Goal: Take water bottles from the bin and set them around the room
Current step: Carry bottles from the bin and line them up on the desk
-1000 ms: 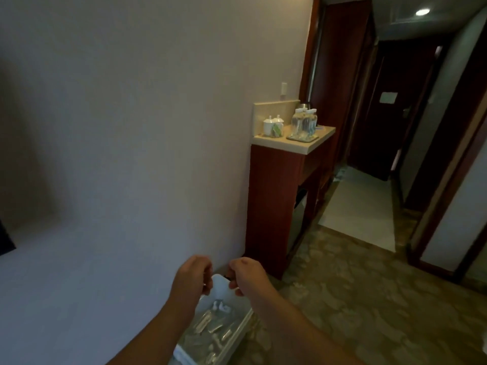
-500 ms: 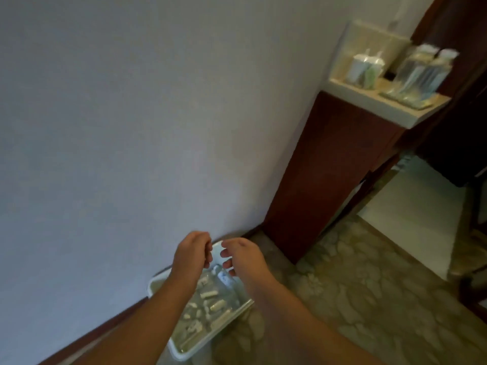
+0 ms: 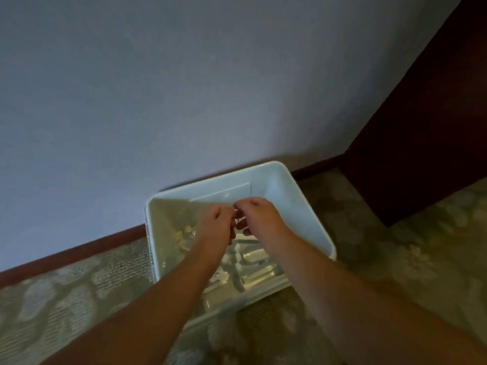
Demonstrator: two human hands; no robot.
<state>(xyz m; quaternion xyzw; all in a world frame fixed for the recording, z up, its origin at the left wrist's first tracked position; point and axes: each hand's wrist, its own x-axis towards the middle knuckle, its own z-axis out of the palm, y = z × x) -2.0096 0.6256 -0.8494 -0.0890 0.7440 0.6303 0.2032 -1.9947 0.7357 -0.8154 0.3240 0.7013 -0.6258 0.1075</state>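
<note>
Both hands, the left hand (image 3: pixel 216 225) and right hand (image 3: pixel 257 216), are now lowered into the white bin (image 3: pixel 303 219), fingers loosely curled, holding nothing. The water bottles (image 3: pixel 253 270) lie at its bottom, near the front edge, so picking seems about to begin.

A patterned green-beige floor (image 3: pixel 395 259) fills the lower frame. On it, at centre, a white plastic bin (image 3: pixel 303 212) sits against the wall's brown skirting, and a dark wooden cabinet (image 3: pixel 421 140) stands at upper right
</note>
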